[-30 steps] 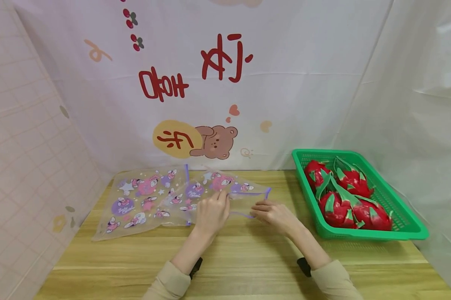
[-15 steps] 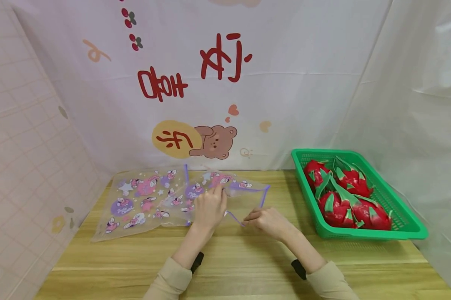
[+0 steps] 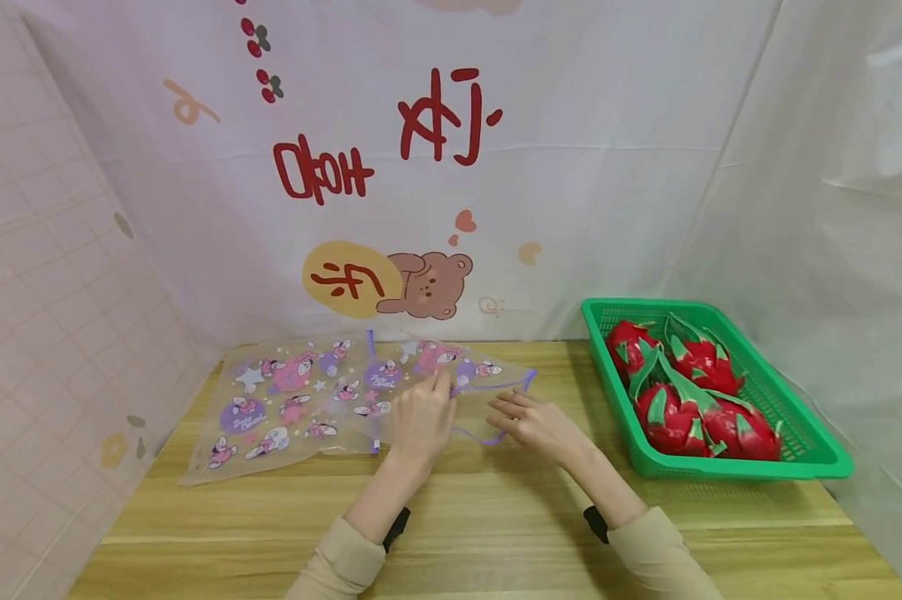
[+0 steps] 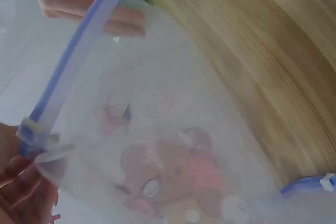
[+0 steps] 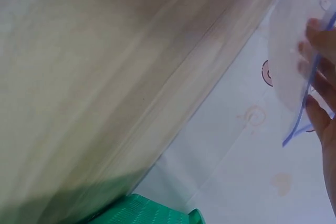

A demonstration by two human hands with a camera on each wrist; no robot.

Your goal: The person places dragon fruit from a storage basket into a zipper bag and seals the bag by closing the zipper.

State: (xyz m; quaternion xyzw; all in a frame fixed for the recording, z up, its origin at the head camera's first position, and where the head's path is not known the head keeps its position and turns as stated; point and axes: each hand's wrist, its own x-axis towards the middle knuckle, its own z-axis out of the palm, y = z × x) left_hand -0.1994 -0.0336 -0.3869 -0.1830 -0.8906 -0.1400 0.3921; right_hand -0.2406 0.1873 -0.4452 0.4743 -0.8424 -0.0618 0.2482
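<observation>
You're at a small sheet-walled booth; whether it stands in a home or a workplace cannot be told. Beyond your hands hangs a pale sheet printed with a cartoon bear, cherries and red characters. A grid-printed sheet closes the left of them, a glossy plain sheet the right, with a wood-grain tabletop beneath.

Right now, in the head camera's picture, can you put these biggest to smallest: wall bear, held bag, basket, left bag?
1. Basket
2. Left bag
3. Held bag, partly hidden behind the left hand
4. Wall bear
</observation>
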